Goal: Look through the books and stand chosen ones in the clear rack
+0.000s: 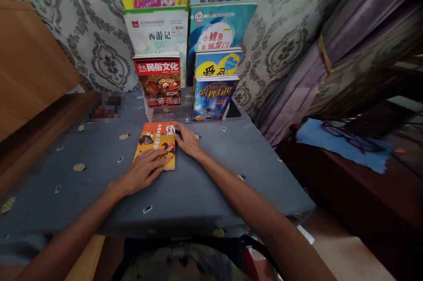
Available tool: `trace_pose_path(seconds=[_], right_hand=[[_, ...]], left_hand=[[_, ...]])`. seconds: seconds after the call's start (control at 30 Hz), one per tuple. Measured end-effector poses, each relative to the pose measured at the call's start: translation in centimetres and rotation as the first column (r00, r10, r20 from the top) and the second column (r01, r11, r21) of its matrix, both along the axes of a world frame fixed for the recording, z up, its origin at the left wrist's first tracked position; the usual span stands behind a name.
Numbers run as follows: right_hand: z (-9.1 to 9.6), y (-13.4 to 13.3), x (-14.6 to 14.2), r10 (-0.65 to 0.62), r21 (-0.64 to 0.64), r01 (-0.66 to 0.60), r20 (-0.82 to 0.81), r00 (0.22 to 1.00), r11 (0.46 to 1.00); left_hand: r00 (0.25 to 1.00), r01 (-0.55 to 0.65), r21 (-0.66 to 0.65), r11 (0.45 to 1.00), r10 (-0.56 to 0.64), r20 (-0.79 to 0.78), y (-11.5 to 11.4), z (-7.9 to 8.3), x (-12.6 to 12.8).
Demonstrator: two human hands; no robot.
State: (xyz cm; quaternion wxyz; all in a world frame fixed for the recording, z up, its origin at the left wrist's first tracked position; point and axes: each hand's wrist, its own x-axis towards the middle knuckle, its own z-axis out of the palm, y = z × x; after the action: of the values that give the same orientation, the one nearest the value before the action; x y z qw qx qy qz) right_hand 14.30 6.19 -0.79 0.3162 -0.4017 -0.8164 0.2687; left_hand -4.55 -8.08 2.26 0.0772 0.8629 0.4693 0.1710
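A small orange and yellow book [155,133] lies closed on the cloth-covered table in front of me. Its cover shows Chinese characters, a horse and robed figures. My left hand [145,168] rests flat over the lower part of the cover, with its fingers stretched toward the right edge. At the upper right edge of the same book, my right hand [187,140] has its fingers bent against the side. The tips of those fingers are partly hidden, and the book looks held there.
Behind it, a clear tiered stand [167,114] bears several upright books, including a red one [161,82] and a dark blue one [213,100]. A patterned curtain [109,51] hangs behind. Glasses [350,135] lie on a blue cloth [313,133] at right. A wooden panel [36,47] stands left.
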Motion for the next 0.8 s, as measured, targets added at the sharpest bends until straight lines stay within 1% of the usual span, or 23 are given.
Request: trace_pose_path(seconds=[0.1,0.27,0.43,0.57,0.7,0.8], right_hand=[[0.1,-0.1,0.0,0.009,0.001,-0.009,0.007,1.000,1.000],[0.1,-0.1,0.0,0.009,0.016,-0.010,0.074,0.997,1.000],[0.0,-0.6,0.0,0.020,0.074,-0.030,0.138,0.990,0.997],[0.4,-1.4,0.0,0.024,0.127,-0.050,0.196,0.980,0.991],[1.0,-2.0,0.0,0.030,0.132,-0.063,0.237,0.971,0.989],[1.2,-2.0,0.0,0.034,0.128,-0.067,0.246,0.969,0.989]], left_hand=[[1.000,-0.006,0.007,1.000,0.006,-0.009,-0.9,-0.6,-0.6],[0.999,-0.033,0.068,0.997,0.033,0.002,-0.8,-1.6,-0.6],[0.998,-0.043,0.159,0.986,0.048,-0.028,-0.6,-1.8,0.2],[0.998,-0.019,0.211,0.977,0.030,-0.049,-0.5,-1.7,0.6],[0.995,0.006,0.192,0.981,0.014,-0.103,-0.7,-1.7,-0.1],[0.991,0.017,0.168,0.986,0.005,-0.135,-1.1,-1.9,-1.6]])
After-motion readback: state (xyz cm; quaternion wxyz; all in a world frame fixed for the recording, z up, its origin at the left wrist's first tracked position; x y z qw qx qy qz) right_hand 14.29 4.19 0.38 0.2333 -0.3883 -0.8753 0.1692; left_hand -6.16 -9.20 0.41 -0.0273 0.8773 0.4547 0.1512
